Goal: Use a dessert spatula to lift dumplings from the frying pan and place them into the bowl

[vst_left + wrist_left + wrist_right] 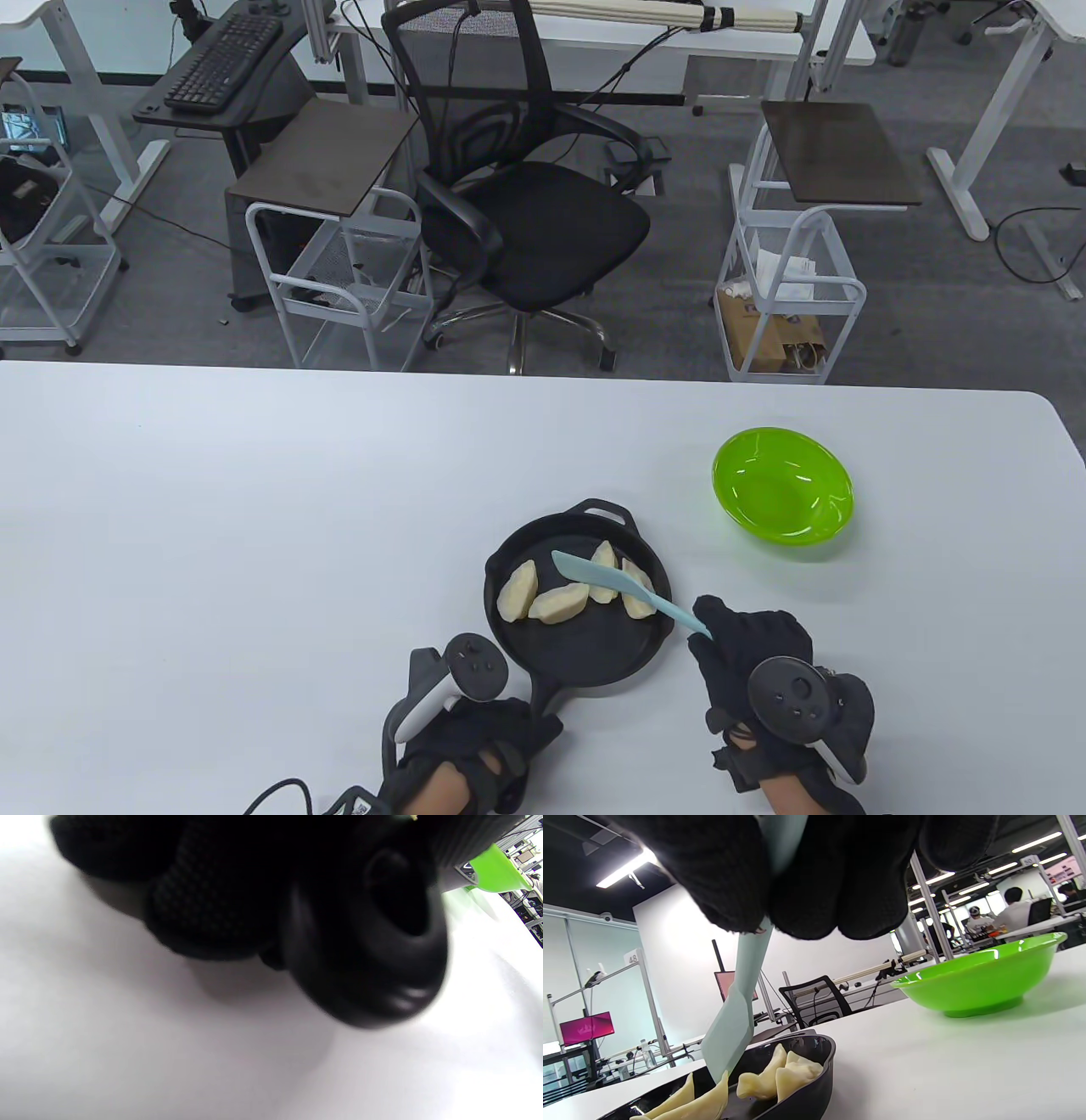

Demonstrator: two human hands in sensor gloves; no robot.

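Note:
A black frying pan (594,647) near the table's front edge holds several pale dumplings (556,601). My left hand (492,730) grips the pan's handle (365,955) at the bottom of the table view. My right hand (747,654) holds the handle of a light blue dessert spatula (624,592), whose blade reaches over the dumplings toward the pan's left side. In the right wrist view the spatula (734,1018) hangs down from my fingers (814,882) with its tip among the dumplings (776,1075). The green bowl (782,492) stands empty to the pan's upper right.
The white table (254,526) stretches wide to the left of the pan. Beyond its far edge stand a black office chair (526,212) and two white wire carts (356,280). The bowl (984,982) sits to the right of the pan (801,1099) in the right wrist view.

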